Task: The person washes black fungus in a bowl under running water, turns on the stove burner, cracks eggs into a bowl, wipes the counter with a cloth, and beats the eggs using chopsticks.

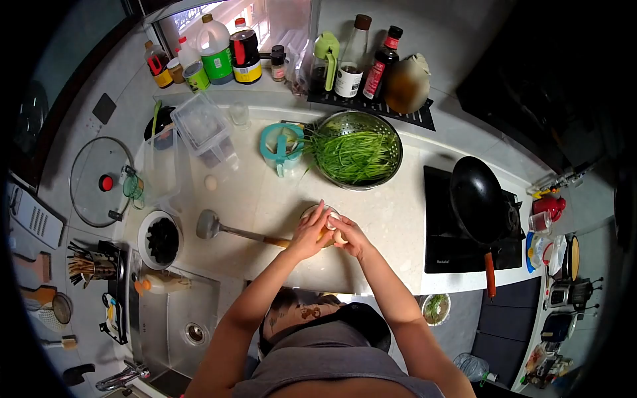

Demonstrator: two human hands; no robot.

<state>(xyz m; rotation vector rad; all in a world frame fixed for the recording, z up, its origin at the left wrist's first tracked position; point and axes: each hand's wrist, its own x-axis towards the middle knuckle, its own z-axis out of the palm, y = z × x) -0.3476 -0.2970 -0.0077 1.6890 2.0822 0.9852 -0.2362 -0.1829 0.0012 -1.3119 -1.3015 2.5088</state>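
Close together at the middle of the counter, my left hand (309, 233) and my right hand (353, 240) have their fingers closed on a cracked eggshell (340, 237). It appears parted, with a pale piece by each hand. Beneath them a bowl (310, 209) shows only part of its rim; its contents are mostly hidden. A spatula (208, 224) lies to the left, its wooden handle reaching under my left wrist. Farther left, a whole egg (210, 182) rests on the counter.
A colander (396, 162) of green chives (352, 156) stands beyond my hands, beside a teal-lidded jug (282, 146). A wok (476, 199) sits on the stove at right. Left are clear plastic containers (202, 126), a bowl of dark food (162, 240) and the sink (176, 308).
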